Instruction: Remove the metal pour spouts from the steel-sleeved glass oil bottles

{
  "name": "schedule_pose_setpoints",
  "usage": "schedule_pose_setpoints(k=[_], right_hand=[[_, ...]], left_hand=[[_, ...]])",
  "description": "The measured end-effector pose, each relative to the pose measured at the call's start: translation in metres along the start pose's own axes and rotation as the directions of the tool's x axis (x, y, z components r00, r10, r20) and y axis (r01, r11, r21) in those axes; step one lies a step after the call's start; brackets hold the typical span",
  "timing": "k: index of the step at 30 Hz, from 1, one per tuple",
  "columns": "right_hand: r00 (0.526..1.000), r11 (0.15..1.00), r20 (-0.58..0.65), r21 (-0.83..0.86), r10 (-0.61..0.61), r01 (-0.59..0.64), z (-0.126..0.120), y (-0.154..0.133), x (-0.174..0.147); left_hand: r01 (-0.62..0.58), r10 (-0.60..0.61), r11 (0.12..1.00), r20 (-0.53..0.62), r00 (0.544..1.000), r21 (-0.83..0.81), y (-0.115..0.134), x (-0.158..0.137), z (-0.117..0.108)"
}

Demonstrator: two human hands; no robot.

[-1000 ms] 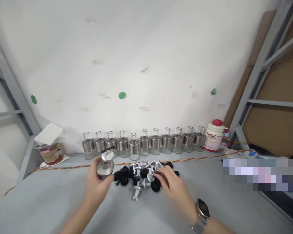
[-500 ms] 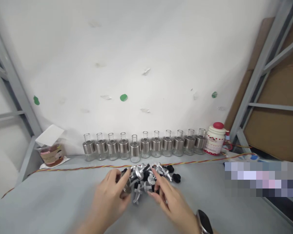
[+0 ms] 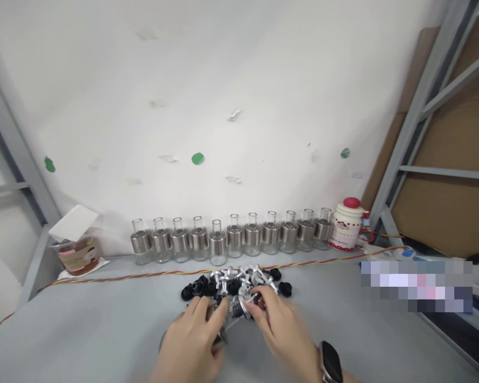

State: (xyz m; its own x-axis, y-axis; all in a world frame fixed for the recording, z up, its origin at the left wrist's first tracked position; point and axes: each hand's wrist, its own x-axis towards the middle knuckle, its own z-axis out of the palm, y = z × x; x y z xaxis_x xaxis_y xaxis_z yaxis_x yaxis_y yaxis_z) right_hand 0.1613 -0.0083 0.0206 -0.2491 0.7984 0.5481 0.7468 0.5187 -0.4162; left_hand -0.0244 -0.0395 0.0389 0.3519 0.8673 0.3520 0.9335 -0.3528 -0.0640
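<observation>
My left hand [image 3: 193,332] is closed around a glass bottle [image 3: 222,335] that lies tilted, mostly hidden by the palm and fingers. Between the thumb and fingers of my right hand [image 3: 283,325] is a pourer spout [image 3: 238,307], its dark ribbed stopper end pointing left at the bottle. Whether that stopper sits inside the bottle neck I cannot tell. Just beyond both hands lies a heap of loose silver pourer spouts [image 3: 228,275], with several black caps [image 3: 187,291] at its left and right sides.
A row of several glass bottles with metal bands [image 3: 180,240] stands along the white wall. A red-yellow twisted wire [image 3: 151,275] runs in front of them. At the left is a cup of brown liquid [image 3: 80,258]; at the right, a white jar with a red lid [image 3: 345,226].
Both hands have come nearer to me and lower, the bottle and the pourer spout with them. Black caps at the heap's left side now show. The view has shifted slightly.
</observation>
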Motion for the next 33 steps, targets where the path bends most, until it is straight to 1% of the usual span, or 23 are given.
schedule_pose_setpoints(k=[4,7,10,14,18,20,24,26,27,28,29,31,33], right_hand=[[0.990,0.973,-0.118,-0.224,-0.083,0.055,0.000,0.001,0.001],[0.967,0.958,-0.209,-0.275,-0.144,0.083,-0.002,-0.001,0.002],[0.941,0.942,-0.262,-0.310,-0.215,0.129,-0.004,-0.002,0.003],[0.919,0.903,-0.241,-0.376,-0.311,0.208,-0.005,0.001,0.003],[0.900,0.868,-0.209,-0.417,-0.381,0.270,-0.002,0.007,0.003],[0.905,0.861,-0.182,-0.425,-0.385,0.280,0.000,0.009,0.004],[0.924,0.849,-0.089,-0.437,-0.371,0.298,0.001,0.009,0.005],[0.923,0.848,-0.076,-0.430,-0.378,0.312,0.002,0.011,0.005],[0.925,0.861,-0.079,-0.403,-0.371,0.311,0.002,0.012,0.005],[0.937,0.891,-0.096,-0.353,-0.337,0.285,0.003,0.013,0.004],[0.956,0.933,-0.120,-0.278,-0.269,0.228,0.003,0.015,0.004],[0.984,0.994,-0.157,-0.089,-0.082,0.069,0.001,0.017,0.003],[0.983,0.994,-0.156,0.073,0.095,-0.084,-0.002,0.017,0.003]], left_hand=[[0.072,-0.072,0.997,-0.011,0.997,-0.016,0.010,0.000,-0.004],[0.087,-0.087,0.996,-0.032,0.996,-0.014,0.014,0.000,-0.003],[0.091,-0.091,0.996,-0.036,0.995,-0.012,0.015,-0.001,-0.002],[0.082,-0.083,0.996,-0.020,0.996,-0.024,0.014,-0.001,-0.001],[0.068,-0.068,0.998,-0.002,0.998,0.007,0.012,-0.001,0.000],[0.054,-0.053,0.998,-0.013,0.998,0.023,0.011,-0.001,0.000],[0.029,-0.028,0.999,-0.025,0.999,0.044,0.010,0.000,0.001],[0.029,-0.028,0.999,-0.015,0.999,0.046,0.009,0.000,0.001],[0.029,-0.028,0.999,-0.015,0.999,0.043,0.008,-0.001,0.001],[0.023,-0.022,0.999,-0.021,1.000,0.032,0.008,-0.001,0.001],[0.014,-0.013,1.000,-0.035,0.999,0.013,0.007,-0.001,0.001],[-0.010,0.008,0.999,-0.079,0.997,-0.035,0.006,-0.002,0.001],[-0.031,0.022,0.997,-0.124,0.992,-0.072,0.005,-0.002,0.002]])
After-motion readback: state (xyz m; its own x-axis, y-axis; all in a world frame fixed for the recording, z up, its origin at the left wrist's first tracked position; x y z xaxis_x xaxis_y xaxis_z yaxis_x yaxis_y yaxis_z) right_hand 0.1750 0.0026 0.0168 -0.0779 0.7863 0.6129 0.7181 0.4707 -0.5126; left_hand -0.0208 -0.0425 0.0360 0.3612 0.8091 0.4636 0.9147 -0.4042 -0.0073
